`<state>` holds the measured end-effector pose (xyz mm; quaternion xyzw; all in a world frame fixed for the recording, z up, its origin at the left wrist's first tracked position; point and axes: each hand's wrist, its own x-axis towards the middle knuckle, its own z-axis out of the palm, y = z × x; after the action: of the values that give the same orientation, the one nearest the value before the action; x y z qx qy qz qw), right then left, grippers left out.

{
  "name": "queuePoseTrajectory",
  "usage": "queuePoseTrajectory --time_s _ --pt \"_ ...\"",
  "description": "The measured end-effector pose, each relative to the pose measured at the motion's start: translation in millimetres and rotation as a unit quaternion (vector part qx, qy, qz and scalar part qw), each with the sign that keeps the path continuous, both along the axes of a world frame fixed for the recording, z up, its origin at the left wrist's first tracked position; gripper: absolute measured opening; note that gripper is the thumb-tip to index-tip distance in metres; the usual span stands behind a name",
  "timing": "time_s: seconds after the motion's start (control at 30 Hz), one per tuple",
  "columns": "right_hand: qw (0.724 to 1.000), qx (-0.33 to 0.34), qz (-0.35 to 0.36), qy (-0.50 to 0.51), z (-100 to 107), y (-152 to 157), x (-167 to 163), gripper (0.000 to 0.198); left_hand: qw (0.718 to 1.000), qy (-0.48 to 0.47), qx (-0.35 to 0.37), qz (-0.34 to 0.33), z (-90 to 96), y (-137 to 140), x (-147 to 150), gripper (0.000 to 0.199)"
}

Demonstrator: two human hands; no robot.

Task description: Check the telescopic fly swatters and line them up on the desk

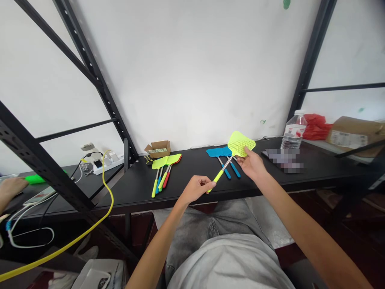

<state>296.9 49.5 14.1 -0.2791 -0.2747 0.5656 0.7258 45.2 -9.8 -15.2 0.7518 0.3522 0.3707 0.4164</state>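
A yellow-green fly swatter [240, 141] with a perforated head and metal shaft is held tilted above the front part of the black shelf. My left hand [199, 188] is closed on the end of its handle. Fingers of my right hand [252, 162] pinch the lower edge of its head, thumb in front. Just behind it lie two blue fly swatters [215, 152], partly hidden by the raised one. To the left, several fly swatters [162, 161] in yellow-green, blue and red lie overlapped, handles toward me.
A small open cardboard box [159, 149] stands behind the left swatters. A water bottle [293, 132] and a dark flat item [282, 162] are at right. A yellow cable [110, 200] hangs across the left, near a power strip [110, 162]. Another person's hand [13, 186] is far left.
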Motion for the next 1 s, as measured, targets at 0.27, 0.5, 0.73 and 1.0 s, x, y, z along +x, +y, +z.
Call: queuePoseTrajectory --time_s 0.27,0.5,0.73,1.0 --pt "0.961 0.049 0.164 -0.218 -30 -35 -81 0.035 0.999 0.011 0.037 0.021 0.1 0 0 0.043" --pt "0.916 0.111 0.196 -0.333 -36 -43 -93 0.043 0.997 0.012 0.072 0.028 2.6 -1 2 0.049" --pt "0.895 0.094 0.227 -0.371 -29 -43 -85 0.040 0.996 -0.040 0.033 0.067 -1.6 3 2 0.044" --pt "0.854 0.126 0.235 -0.447 -30 -38 -73 0.044 0.985 -0.031 0.057 0.159 -5.5 7 1 0.043"
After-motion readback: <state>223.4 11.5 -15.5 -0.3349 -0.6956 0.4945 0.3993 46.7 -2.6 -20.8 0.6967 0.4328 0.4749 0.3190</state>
